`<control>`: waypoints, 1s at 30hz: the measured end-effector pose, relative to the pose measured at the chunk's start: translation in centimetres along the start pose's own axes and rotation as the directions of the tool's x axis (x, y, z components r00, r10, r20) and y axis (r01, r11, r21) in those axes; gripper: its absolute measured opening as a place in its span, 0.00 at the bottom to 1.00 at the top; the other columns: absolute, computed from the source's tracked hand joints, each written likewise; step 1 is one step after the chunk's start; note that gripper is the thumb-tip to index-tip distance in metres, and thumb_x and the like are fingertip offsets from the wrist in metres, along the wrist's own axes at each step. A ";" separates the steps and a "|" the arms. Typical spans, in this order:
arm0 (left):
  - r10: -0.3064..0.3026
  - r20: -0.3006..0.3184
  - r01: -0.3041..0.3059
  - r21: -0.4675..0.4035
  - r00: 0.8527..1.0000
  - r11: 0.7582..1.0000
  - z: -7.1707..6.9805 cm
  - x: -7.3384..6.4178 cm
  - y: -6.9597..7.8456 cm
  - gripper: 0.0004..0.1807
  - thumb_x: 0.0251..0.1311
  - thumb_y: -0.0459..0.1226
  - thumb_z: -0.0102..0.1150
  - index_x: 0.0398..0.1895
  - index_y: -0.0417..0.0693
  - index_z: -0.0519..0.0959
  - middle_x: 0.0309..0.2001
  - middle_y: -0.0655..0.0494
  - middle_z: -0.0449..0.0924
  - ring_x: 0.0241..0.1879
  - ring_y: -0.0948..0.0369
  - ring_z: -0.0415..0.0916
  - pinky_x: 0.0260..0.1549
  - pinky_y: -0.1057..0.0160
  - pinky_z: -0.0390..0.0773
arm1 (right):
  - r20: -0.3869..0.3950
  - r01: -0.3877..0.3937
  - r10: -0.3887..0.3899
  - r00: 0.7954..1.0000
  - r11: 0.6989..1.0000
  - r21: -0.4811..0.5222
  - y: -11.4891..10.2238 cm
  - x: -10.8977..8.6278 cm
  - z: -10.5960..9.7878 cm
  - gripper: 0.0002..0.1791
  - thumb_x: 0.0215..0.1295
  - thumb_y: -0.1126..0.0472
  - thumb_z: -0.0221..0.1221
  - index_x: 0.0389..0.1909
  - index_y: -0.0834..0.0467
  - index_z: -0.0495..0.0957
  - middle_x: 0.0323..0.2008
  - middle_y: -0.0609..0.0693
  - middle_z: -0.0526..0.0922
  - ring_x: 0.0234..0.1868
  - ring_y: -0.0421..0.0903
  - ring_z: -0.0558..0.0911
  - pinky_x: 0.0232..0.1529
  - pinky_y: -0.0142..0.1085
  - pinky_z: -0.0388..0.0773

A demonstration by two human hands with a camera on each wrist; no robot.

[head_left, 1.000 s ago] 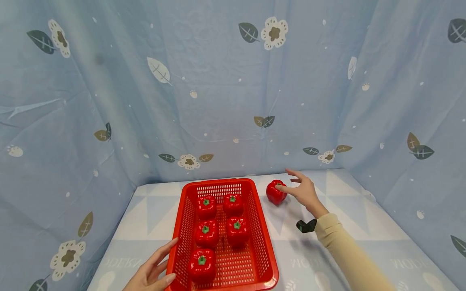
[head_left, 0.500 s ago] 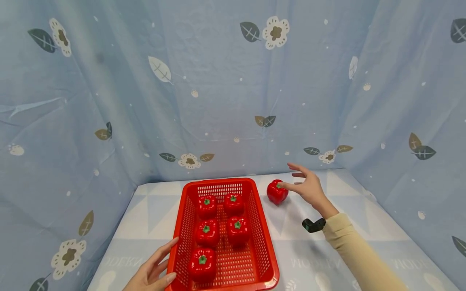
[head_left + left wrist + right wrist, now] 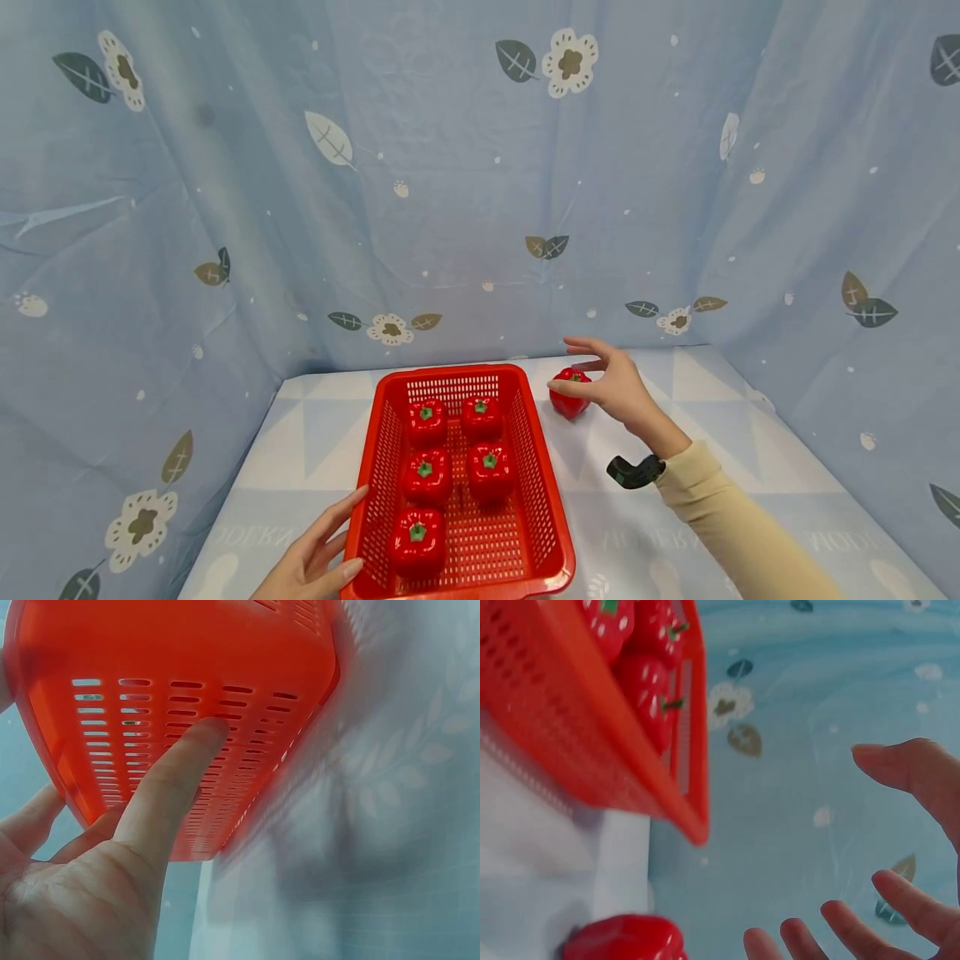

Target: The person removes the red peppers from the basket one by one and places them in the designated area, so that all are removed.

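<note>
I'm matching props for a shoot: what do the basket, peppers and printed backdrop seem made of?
Basket: likely moulded plastic, smooth with a soft sheen; its walls have regular slots.
Peppers: glossy, with sharp highlights and near-identical shapes; perhaps plastic or coated foam, looks can't settle it.
Backdrop: probably thin fabric, matte, hanging in soft folds.

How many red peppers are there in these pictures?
6. In the red basket are three peppers along the left side and two along the right. One lies on the table outside, partly behind the right hand.
</note>
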State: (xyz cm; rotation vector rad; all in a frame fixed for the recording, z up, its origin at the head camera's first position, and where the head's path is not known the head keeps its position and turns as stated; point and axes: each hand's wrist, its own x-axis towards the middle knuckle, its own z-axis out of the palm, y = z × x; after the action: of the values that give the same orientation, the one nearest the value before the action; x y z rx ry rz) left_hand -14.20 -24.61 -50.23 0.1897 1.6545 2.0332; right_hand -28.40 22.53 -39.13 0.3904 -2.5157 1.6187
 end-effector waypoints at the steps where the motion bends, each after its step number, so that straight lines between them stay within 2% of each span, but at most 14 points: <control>1: 0.000 0.001 0.000 0.002 1.000 1.000 0.0 0.0 0.0 0.48 0.83 0.35 0.57 0.92 0.51 0.36 0.87 0.34 0.30 0.72 0.47 0.72 0.60 0.32 0.80 | 0.008 0.002 -0.002 1.000 1.000 0.007 -0.2 -0.1 0.2 0.43 0.63 0.56 0.81 0.77 0.53 0.75 0.71 0.58 0.79 0.64 0.65 0.81 0.46 0.44 0.89; 5: 0.002 -0.002 -0.002 0.005 1.000 1.000 0.0 0.0 0.0 0.49 0.83 0.35 0.58 0.92 0.52 0.36 0.87 0.34 0.30 0.73 0.46 0.72 0.60 0.32 0.80 | 0.030 0.015 -0.016 0.999 1.000 0.016 -1.3 -0.5 1.0 0.42 0.62 0.56 0.81 0.77 0.52 0.76 0.70 0.57 0.79 0.62 0.59 0.83 0.44 0.42 0.89; 15: 0.007 -0.017 -0.006 0.019 1.000 1.000 0.1 -0.1 -0.2 0.49 0.82 0.35 0.58 0.92 0.52 0.36 0.87 0.35 0.31 0.72 0.44 0.72 0.59 0.32 0.80 | 0.144 0.075 -0.081 0.986 0.996 0.044 -3.0 -1.5 3.5 0.42 0.60 0.56 0.82 0.75 0.47 0.76 0.69 0.56 0.79 0.63 0.59 0.82 0.55 0.49 0.89; 18: 0.002 -0.024 -0.001 0.027 1.000 1.000 0.2 -0.1 -0.2 0.50 0.82 0.35 0.59 0.92 0.51 0.36 0.87 0.35 0.31 0.73 0.44 0.72 0.59 0.32 0.81 | 0.183 0.085 -0.096 0.979 0.994 0.063 -3.3 -1.7 4.3 0.43 0.60 0.56 0.82 0.76 0.47 0.76 0.68 0.56 0.78 0.64 0.64 0.81 0.58 0.52 0.87; 21: 0.000 -0.034 0.002 0.033 0.999 0.999 0.2 -0.2 -0.2 0.50 0.82 0.35 0.59 0.92 0.51 0.36 0.87 0.35 0.32 0.73 0.44 0.72 0.59 0.32 0.81 | 0.222 0.081 -0.096 0.970 0.994 0.078 -3.4 -2.0 5.1 0.43 0.58 0.57 0.83 0.75 0.47 0.76 0.68 0.55 0.78 0.64 0.66 0.80 0.57 0.53 0.88; 26: 0.004 -0.042 -0.003 0.040 0.999 0.999 0.3 -0.1 -0.3 0.50 0.81 0.35 0.60 0.92 0.52 0.37 0.87 0.36 0.33 0.73 0.43 0.71 0.58 0.32 0.81 | 0.290 0.096 -0.110 0.950 0.993 0.064 -3.3 -2.1 6.2 0.41 0.59 0.58 0.82 0.74 0.51 0.77 0.67 0.54 0.80 0.63 0.59 0.80 0.56 0.55 0.88; 28: 0.007 -0.041 -0.005 0.042 0.999 0.999 0.3 -0.1 -0.3 0.50 0.81 0.35 0.59 0.92 0.52 0.37 0.87 0.36 0.33 0.73 0.44 0.71 0.58 0.32 0.81 | 0.321 0.109 -0.123 0.939 0.992 0.061 -3.2 -2.1 6.6 0.40 0.59 0.58 0.82 0.73 0.52 0.78 0.66 0.53 0.81 0.62 0.59 0.80 0.57 0.58 0.87; 30: 0.007 -0.041 -0.005 0.044 0.999 0.999 0.3 0.0 -0.3 0.49 0.82 0.35 0.59 0.92 0.51 0.37 0.87 0.36 0.33 0.73 0.44 0.71 0.58 0.32 0.81 | 0.349 0.115 -0.128 0.929 0.992 0.056 -3.1 -2.0 7.0 0.40 0.59 0.57 0.82 0.73 0.50 0.78 0.66 0.51 0.81 0.62 0.59 0.80 0.57 0.56 0.87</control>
State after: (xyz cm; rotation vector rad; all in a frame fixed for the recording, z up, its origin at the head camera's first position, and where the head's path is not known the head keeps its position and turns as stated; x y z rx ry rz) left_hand -13.95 -24.33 -50.45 0.1694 1.7262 2.0190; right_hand -25.32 15.27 -39.81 0.8965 -2.6441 1.6731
